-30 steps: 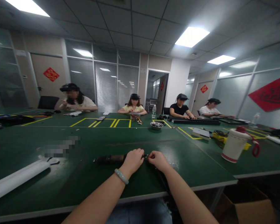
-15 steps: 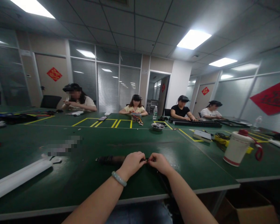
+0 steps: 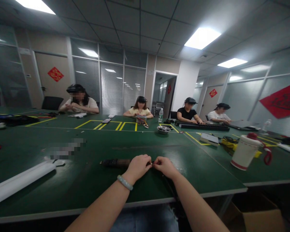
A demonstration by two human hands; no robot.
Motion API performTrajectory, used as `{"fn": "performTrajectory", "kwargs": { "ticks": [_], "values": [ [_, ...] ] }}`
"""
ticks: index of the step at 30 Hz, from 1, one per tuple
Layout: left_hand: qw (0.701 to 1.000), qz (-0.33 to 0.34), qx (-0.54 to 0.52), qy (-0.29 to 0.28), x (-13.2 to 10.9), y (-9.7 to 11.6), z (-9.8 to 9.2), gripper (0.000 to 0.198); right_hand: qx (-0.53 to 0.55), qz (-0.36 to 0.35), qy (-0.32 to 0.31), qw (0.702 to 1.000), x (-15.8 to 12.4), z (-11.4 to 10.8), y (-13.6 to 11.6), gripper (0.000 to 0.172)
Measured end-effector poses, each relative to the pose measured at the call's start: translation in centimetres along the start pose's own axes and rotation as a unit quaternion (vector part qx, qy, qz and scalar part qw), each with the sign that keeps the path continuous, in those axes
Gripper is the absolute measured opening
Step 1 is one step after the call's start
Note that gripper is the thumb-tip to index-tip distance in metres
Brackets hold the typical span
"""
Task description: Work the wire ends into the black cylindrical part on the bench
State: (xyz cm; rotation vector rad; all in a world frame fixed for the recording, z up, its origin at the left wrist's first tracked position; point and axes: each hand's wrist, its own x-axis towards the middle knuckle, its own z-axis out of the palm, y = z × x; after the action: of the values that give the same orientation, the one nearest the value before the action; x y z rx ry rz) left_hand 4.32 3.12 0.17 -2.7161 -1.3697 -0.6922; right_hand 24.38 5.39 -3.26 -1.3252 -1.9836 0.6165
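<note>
My left hand point(image 3: 139, 166) is closed in a pinch above the green table, a bracelet on its wrist. Facing it, my right hand point(image 3: 166, 167) is pinched too, its fingertips almost meeting the left ones. Between them shows a tiny shiny bit point(image 3: 151, 164), too small to name. A dark, brownish cylindrical tool point(image 3: 116, 163) with a narrow left end lies on the table, its right part hidden behind my left hand. Beneath my right hand, a black cord-like strip point(image 3: 169, 185) runs toward the table's near edge.
A long white wrapped item point(image 3: 21, 183) lies to the left. Further off stand a metal bowl point(image 3: 163, 129), a water bottle point(image 3: 160, 115) and a white box point(image 3: 209, 139). A white tumbler with red lid point(image 3: 245, 152) is at right. Several people sit across the table point(image 3: 99, 145).
Both hands stay nearly in place, still pinched close together, with the shiny bit slightly more visible. The view has shifted a little. The person at far left has moved their hands slightly.
</note>
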Motion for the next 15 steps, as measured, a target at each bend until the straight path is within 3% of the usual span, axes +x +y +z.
{"fn": "performTrajectory", "kwargs": {
  "ticks": [15],
  "values": [
    [1.000,-0.022,0.006,-0.012,0.03,0.12,0.09,0.011,0.036,-0.009,-0.009,0.999,-0.03,-0.12,-0.01,0.008]
  ]
}}
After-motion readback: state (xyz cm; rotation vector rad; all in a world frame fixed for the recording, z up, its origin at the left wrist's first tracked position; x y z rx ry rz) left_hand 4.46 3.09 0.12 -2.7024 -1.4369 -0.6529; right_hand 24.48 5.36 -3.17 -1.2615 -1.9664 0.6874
